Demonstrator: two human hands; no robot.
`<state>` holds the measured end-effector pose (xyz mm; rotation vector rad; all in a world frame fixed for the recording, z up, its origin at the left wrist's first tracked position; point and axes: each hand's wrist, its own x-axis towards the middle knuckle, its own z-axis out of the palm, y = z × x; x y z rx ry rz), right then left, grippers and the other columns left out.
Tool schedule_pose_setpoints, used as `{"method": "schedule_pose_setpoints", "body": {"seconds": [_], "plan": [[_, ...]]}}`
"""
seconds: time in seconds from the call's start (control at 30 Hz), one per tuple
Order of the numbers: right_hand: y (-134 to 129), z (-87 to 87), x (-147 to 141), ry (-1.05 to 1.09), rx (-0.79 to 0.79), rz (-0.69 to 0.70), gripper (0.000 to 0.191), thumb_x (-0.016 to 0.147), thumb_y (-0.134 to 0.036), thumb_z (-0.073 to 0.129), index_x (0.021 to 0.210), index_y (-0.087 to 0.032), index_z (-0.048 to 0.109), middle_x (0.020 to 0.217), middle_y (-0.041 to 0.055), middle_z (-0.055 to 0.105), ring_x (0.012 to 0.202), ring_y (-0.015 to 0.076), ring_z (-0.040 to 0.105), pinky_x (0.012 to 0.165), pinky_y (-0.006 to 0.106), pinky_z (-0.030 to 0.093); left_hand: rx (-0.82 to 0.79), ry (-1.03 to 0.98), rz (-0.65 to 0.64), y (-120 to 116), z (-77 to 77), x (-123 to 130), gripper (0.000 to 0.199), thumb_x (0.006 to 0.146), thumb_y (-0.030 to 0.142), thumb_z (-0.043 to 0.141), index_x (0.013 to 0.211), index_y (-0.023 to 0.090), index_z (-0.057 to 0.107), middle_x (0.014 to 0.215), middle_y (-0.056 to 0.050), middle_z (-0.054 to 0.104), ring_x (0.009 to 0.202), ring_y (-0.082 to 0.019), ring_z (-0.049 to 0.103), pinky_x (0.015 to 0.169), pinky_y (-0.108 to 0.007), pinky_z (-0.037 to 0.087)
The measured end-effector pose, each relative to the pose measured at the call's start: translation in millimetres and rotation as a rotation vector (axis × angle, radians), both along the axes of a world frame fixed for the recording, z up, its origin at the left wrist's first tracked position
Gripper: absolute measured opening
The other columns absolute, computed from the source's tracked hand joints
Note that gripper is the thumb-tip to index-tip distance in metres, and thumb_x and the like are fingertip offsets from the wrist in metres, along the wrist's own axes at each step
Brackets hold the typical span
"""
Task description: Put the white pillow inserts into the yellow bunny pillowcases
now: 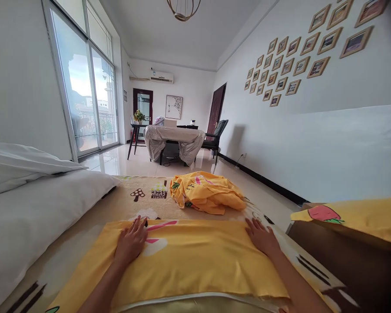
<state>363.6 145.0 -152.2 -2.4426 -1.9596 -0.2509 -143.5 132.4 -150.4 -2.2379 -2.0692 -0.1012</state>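
my left hand (131, 240) and right hand (263, 237) rest at the far edge of the yellow cloth (198, 261), fingers laid flat, grasping nothing. it lies on the bed (125, 209). i think this step is smoothing; the next move calls for even, light pressing.

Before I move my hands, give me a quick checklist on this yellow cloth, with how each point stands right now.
1. Left hand palm-down on the spread yellow cloth: ok, near its far edge.
2. Right hand flat: ok, palm-down at the cloth's far right corner.
3. Spread cloth free of creases: not ok, shallow ripples show between the arms.
4. Crumpled yellow cloth out from under the hands: ok, it lies beyond the far edge.
5. White pillow apart from the left hand: ok, off to the left.
6. Near left corner of the spread cloth lying flat: cannot tell, it runs out of the picture.
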Motion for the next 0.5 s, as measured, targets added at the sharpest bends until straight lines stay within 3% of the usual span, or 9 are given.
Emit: {"method": "schedule_pose_setpoints", "body": {"seconds": [0.13, 0.2, 0.3, 0.4, 0.5], "plan": [[-50, 19.6, 28, -0.039, -0.023, -0.121, 0.049, 0.096, -0.031, 0.028, 0.138, -0.019, 0.049, 0.143, 0.0168, 0.047, 0.134, 0.0308, 0.041, 0.105, 0.056, 0.034, 0.026, 0.004, 0.077, -14, 2.9, -3, 0.054, 0.097, 0.028, 0.024, 0.15, 0.016, 0.024, 0.155, -0.016, 0.021, 0.142, -0.026, 0.027, 0.109, -0.048, 0.029], [-72, 38.3, 38, -0.087, -0.012, -0.141, 0.04, 0.094, -0.03, 0.042, 0.129, -0.019, 0.059, 0.137, 0.0191, 0.052, 0.132, 0.0323, 0.042, 0.107, 0.055, 0.032, 0.003, -0.004, 0.085, -20, 6.5, -7, 0.053, 0.097, 0.029, 0.026, 0.148, 0.016, 0.029, 0.154, -0.018, 0.025, 0.141, -0.027, 0.029, 0.109, -0.048, 0.029], [-86, 75.2, 32, -0.139, 0.023, -0.109, 0.031, 0.091, -0.028, 0.056, 0.121, -0.022, 0.062, 0.137, 0.015, 0.052, 0.133, 0.0299, 0.041, 0.111, 0.054, 0.026, -0.038, -0.004, 0.051, -27, 16.5, -1, 0.053, 0.095, 0.022, 0.029, 0.148, 0.015, 0.031, 0.154, -0.019, 0.024, 0.142, -0.03, 0.026, 0.11, -0.054, 0.025], [-73, 104.1, -16, -0.108, 0.064, 0.037, 0.034, 0.092, -0.032, 0.057, 0.124, -0.021, 0.057, 0.14, 0.0097, 0.048, 0.128, 0.0272, 0.043, 0.108, 0.054, 0.032, -0.06, -0.007, -0.068, -34, 27.4, 34, 0.057, 0.09, 0.013, 0.029, 0.147, 0.008, 0.03, 0.154, -0.02, 0.022, 0.144, -0.031, 0.02, 0.112, -0.056, 0.017], [-51, 103.7, -107, -0.001, 0.042, 0.25, 0.034, 0.093, -0.034, 0.055, 0.123, -0.017, 0.056, 0.13, 0.0102, 0.054, 0.116, 0.0248, 0.054, 0.098, 0.049, 0.044, -0.111, -0.048, -0.239, -41, 29.0, 94, 0.058, 0.089, 0.018, 0.032, 0.146, 0.005, 0.033, 0.154, -0.018, 0.026, 0.144, -0.027, 0.022, 0.115, -0.048, 0.02]]}}
